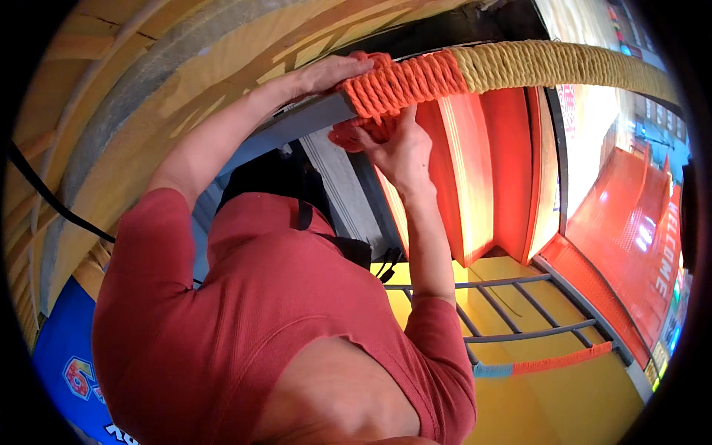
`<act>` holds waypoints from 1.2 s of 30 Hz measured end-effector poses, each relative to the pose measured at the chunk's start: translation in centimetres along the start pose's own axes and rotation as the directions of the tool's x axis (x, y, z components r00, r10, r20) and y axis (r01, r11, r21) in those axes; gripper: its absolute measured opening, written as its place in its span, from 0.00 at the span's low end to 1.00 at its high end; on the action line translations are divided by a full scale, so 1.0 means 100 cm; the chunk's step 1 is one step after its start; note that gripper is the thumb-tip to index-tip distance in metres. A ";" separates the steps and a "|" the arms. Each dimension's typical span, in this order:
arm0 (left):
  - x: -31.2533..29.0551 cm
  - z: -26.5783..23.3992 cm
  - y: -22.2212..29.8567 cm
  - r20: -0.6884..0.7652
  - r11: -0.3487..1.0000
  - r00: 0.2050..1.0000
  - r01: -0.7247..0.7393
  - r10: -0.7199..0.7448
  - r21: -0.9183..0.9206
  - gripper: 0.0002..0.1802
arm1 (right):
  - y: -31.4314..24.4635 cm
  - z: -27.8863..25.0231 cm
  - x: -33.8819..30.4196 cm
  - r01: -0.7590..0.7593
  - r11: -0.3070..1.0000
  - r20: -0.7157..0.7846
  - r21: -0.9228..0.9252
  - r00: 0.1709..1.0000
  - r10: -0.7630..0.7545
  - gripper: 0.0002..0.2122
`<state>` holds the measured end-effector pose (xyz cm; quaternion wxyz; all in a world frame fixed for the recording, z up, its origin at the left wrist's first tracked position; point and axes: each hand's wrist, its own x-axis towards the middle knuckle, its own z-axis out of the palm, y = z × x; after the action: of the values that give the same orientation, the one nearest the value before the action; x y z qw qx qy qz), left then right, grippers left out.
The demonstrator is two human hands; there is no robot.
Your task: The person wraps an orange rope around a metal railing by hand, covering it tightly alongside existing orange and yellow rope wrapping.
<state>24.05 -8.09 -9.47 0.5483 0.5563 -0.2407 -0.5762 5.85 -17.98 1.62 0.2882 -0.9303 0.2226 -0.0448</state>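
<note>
Orange rope point(404, 83) is wound in tight turns around a grey metal bar point(315, 119). Beyond it, tan rope point(549, 65) covers the bar toward the right. My left hand point(334, 73) is at the top side of the bar, its fingers closed on orange rope at the end of the wrapped part; the fingertips are partly hidden by the rope. Under the bar, my right hand point(404, 152) grips a loose bunch of the same orange rope point(354, 136). To the left of the windings the bar is bare.
Red and cream panels point(467, 178) stand just right of my right forearm. A dark metal ladder-like frame point(519, 308) is below, one rung wrapped in blue and orange. Wooden boards point(178, 89) curve close along the left, with a black cable point(55, 200).
</note>
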 end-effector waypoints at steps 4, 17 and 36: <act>-0.019 0.018 0.015 0.191 0.993 0.976 0.113 -0.104 -0.041 0.25 | 0.047 -0.023 -0.020 -0.048 0.992 0.255 -0.117 0.964 0.076 0.19; -0.049 0.030 0.053 -0.464 0.861 0.863 0.069 0.202 0.504 0.35 | 0.024 -0.073 -0.145 -0.187 0.691 0.117 0.698 0.982 0.148 0.06; -0.063 0.060 0.089 -0.205 0.719 0.897 -0.161 0.393 0.676 0.19 | -0.028 -0.043 -0.142 -0.095 0.181 0.073 0.979 0.990 0.124 0.13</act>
<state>20.41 -6.91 2.40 0.4375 0.7559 -0.4083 -0.2654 -6.77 -11.90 7.37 0.8136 -0.5152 0.2122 -0.1659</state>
